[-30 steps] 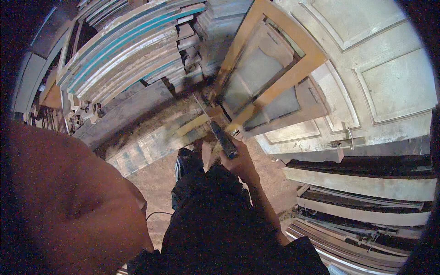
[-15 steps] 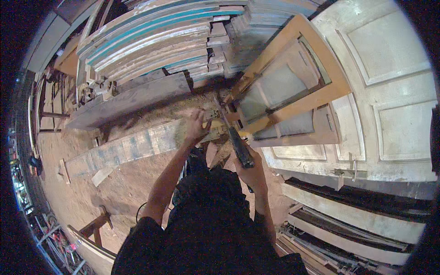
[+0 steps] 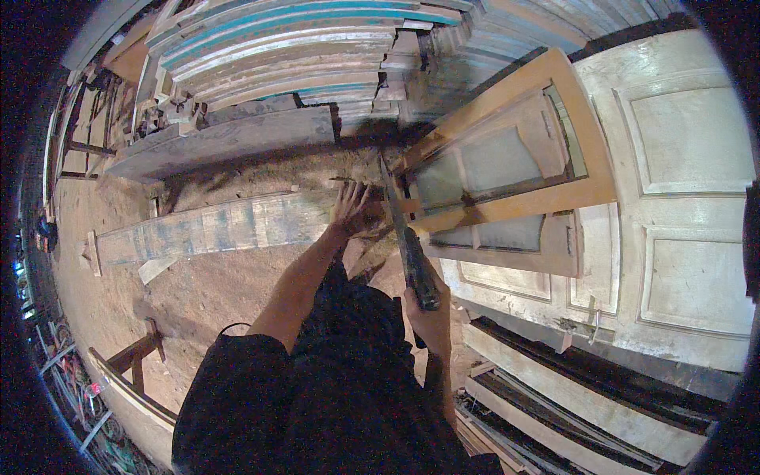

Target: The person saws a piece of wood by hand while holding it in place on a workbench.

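My left hand [image 3: 351, 210] lies with fingers spread on the right end of a long worn plank [image 3: 226, 228], beside a blurred patch of wood. In my right hand [image 3: 430, 317] is a handsaw [image 3: 413, 265], seen almost edge-on, its dark handle gripped near my body. The narrow blade points away from me, just right of my left hand. What the blade touches cannot be made out, and its teeth do not show. Close to the blade's right side stands an orange-brown wooden door frame [image 3: 590, 178] with glass panes.
Stacked boards [image 3: 285, 55] fill the far side, with a thick grey beam [image 3: 237, 138] before them. White panelled doors [image 3: 689, 142] lean at the right. Long timbers [image 3: 554, 364] lie at the lower right. A small wooden stand [image 3: 134, 356] is at the lower left on brown ground.
My right hand has drawn the saw back toward my body. My left hand stays on the wood, its fingers spread wider. The whole view has shifted slightly.
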### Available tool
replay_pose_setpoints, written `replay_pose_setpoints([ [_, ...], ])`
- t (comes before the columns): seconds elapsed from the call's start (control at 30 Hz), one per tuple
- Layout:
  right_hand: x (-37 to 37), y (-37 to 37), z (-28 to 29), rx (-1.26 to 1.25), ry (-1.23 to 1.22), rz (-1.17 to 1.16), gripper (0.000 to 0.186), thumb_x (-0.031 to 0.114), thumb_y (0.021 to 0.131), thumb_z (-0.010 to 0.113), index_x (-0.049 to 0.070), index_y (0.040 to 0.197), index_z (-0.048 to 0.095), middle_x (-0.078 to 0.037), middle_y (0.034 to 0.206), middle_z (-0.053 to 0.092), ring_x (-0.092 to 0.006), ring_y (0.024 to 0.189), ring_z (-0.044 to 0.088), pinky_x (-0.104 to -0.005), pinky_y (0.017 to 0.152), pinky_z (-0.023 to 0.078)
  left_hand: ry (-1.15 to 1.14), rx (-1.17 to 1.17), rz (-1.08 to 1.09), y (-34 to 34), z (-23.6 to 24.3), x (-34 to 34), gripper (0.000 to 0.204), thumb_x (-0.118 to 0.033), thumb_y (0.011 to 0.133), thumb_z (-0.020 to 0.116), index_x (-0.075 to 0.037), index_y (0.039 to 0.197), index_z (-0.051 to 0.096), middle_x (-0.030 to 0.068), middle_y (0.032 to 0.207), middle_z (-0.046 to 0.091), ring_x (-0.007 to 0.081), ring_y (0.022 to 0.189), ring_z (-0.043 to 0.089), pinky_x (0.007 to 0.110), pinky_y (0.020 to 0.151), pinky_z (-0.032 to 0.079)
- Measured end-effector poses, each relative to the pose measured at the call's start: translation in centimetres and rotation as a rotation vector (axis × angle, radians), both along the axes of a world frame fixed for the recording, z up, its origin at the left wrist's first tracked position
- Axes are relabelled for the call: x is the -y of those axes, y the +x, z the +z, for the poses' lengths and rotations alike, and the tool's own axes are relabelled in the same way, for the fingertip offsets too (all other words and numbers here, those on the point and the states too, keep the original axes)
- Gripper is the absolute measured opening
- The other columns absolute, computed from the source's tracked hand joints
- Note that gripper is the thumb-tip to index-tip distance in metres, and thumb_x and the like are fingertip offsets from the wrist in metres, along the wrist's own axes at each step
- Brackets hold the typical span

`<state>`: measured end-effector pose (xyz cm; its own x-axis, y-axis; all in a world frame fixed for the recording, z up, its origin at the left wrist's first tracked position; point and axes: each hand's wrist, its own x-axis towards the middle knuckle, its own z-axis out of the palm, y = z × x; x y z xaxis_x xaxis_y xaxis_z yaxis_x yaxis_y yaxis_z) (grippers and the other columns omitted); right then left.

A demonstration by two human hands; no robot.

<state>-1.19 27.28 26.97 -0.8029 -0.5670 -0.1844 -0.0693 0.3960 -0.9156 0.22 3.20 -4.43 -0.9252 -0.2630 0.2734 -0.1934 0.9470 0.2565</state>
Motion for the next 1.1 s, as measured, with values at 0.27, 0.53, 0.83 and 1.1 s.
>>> replay_pose_setpoints([
  [0.27,0.4,0.2,1.1,0.137,0.032,-0.018,0.058,0.001,0.083,0.062,-0.003,0.140,0.050,-0.008,0.099,0.068,-0.0120,0.081,0.062,-0.0282,0.073,0.051,-0.003,0.053,0.015,-0.3,-1.7,1.5,0.092,-0.061,0.074,0.074,-0.003,0.139,0.046,0.0230,0.136,0.050,0.0445,0.123,0.049,0.065,0.099,0.040],
  [0.53,0.2,-0.6,1.3,0.212,0.086,-0.040,0.055,-0.002,0.086,0.061,-0.001,0.140,0.051,-0.009,0.110,0.067,-0.0123,0.094,0.062,-0.0276,0.082,0.051,0.256,0.442,0.032,-2.2,2.7,1.1,0.095,-0.056,0.086,0.066,-0.002,0.154,0.027,0.0234,0.154,0.035,0.0386,0.143,0.034,0.054,0.119,0.025],
  [0.83,1.5,-0.9,2.6,0.191,0.245,-0.020,0.059,-0.006,0.083,0.055,-0.003,0.142,0.049,-0.016,0.118,0.068,-0.0159,0.100,0.065,-0.0297,0.086,0.051,0.291,0.635,0.043,-2.3,2.8,1.8,0.103,-0.059,0.079,0.072,-0.004,0.154,0.028,0.0200,0.157,0.033,0.0343,0.147,0.029,0.048,0.123,0.019],
  [1.1,2.5,-1.5,3.7,0.209,0.299,-0.032,0.062,-0.005,0.083,0.055,0.001,0.145,0.048,-0.016,0.119,0.069,-0.0144,0.097,0.065,-0.0293,0.082,0.051,0.272,0.501,0.041,-1.9,2.5,1.9,0.115,-0.074,0.070,0.068,-0.003,0.153,0.031,0.0182,0.155,0.035,0.0345,0.144,0.033,0.051,0.120,0.022],
])
